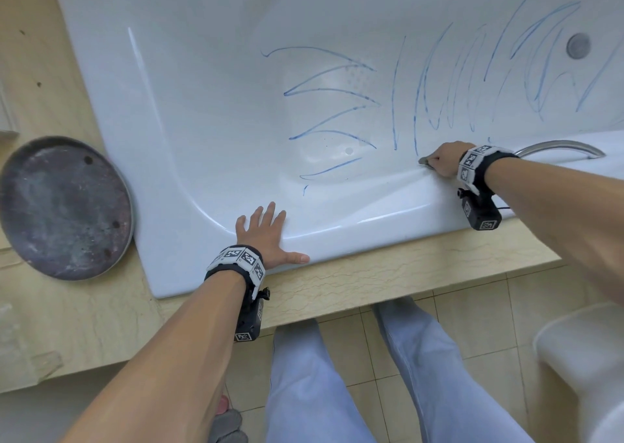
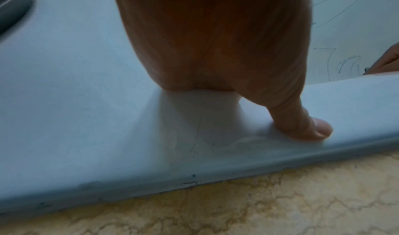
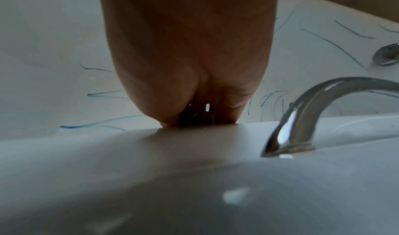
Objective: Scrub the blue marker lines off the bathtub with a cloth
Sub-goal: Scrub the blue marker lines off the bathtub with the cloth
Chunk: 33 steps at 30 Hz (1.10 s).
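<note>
The person is standing at the near long edge of the bathtub [image 1: 337, 236], and scrubbing is only just starting, I think: almost all blue marker lines [image 1: 324, 104] are showing on the tub floor and inner wall, from the left part to the drain [image 1: 578, 45] at the far right.

The left hand [image 1: 266, 236] is lying flat and relaxed on the near rim, w/ fingers spread and thumb out along the edge, holding nothing; it is probably bracing the body. The right hand [image 1: 444, 158] is curled tight at the inner edge of the same rim, just beside the chrome handle [image 1: 560, 147]. A small grey bit is sticking out from under its fingers, most likely the cloth [image 1: 423, 161], pressed at the lower end of one blue line. In the right wrist view only a dark lump is showing under the palm, so I cannot confirm what it is.

Next move, in my judgement: pushing the cloth w/ firm pressure along the nearest line, back and forth, then working across the tub. The far lines are needing a long reach, so the left hand should be staying on the rim for support.

A round metal tray [image 1: 64, 206] is lying on the tiled ledge at the tub's left corner.
</note>
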{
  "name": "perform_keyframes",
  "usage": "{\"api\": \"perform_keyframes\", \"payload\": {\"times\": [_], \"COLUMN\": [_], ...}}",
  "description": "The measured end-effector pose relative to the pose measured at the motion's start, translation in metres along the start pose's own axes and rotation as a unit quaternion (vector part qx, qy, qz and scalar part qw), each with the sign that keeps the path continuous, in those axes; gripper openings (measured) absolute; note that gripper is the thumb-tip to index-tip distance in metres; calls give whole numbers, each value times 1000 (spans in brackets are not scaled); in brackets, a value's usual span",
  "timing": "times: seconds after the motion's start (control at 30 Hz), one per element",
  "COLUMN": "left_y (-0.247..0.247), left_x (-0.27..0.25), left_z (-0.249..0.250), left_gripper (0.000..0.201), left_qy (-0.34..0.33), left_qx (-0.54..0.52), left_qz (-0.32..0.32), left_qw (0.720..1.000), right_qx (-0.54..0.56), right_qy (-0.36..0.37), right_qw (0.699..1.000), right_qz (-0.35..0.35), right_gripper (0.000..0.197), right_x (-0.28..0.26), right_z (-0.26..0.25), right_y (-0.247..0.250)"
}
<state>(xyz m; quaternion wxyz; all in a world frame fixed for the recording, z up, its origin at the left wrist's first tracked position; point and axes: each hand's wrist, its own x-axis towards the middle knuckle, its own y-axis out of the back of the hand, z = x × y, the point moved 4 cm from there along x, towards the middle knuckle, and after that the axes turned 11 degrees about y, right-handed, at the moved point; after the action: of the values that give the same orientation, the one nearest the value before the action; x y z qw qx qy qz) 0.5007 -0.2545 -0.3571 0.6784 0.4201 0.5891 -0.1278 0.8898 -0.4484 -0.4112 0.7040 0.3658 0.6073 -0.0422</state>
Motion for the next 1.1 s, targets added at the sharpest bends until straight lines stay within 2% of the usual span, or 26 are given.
{"api": "perform_keyframes", "payload": {"times": [0.17,0.23,0.27,0.37,0.4,0.43,0.53,0.6,0.67,0.8,0.87,0.93,1.03,1.1], "left_y": [-1,-1,-1,-1,-1,-1,2,5,7,10,13,21,33,39], "left_x": [2,2,2,2,2,1,0,0,0,0,4,11,22,30], "left_z": [0,0,0,0,0,0,2,1,2,2,-3,-14,-40,-57], "left_gripper": [128,128,128,128,127,126,120,116,115,110,105,99,82,79], "left_qy": [0,-1,-1,0,0,0,-3,-5,-8,-29,-58,-77,-71,-73], "left_qx": [0,-1,-1,1,3,4,17,25,32,42,36,29,76,113], "left_qz": [-6,-4,-3,-5,-6,-10,-20,-27,-36,-47,-24,31,121,152], "left_qw": [1000,1000,1000,1000,1000,1000,1000,999,999,998,997,996,987,979], "right_qx": [-70,-64,-59,-18,-18,-20,-53,-71,-57,-66,-91,-108,-123,-135], "right_qy": [29,51,59,77,83,83,97,104,106,144,149,153,183,202], "right_qw": [997,996,996,997,996,996,992,989,990,985,981,977,967,959], "right_qz": [-32,-40,-43,-20,-17,-27,-60,-76,-78,-69,-85,-104,-126,-144], "right_gripper": [43,44,48,79,83,79,47,33,32,52,42,39,38,38], "right_x": [-6,-10,-9,22,31,32,10,2,2,0,2,0,4,13], "right_z": [-30,-40,-43,-34,-33,-35,-59,-74,-83,-106,-116,-128,-150,-164], "right_y": [10,11,10,-6,-10,-13,-4,3,0,-1,3,8,10,9]}}
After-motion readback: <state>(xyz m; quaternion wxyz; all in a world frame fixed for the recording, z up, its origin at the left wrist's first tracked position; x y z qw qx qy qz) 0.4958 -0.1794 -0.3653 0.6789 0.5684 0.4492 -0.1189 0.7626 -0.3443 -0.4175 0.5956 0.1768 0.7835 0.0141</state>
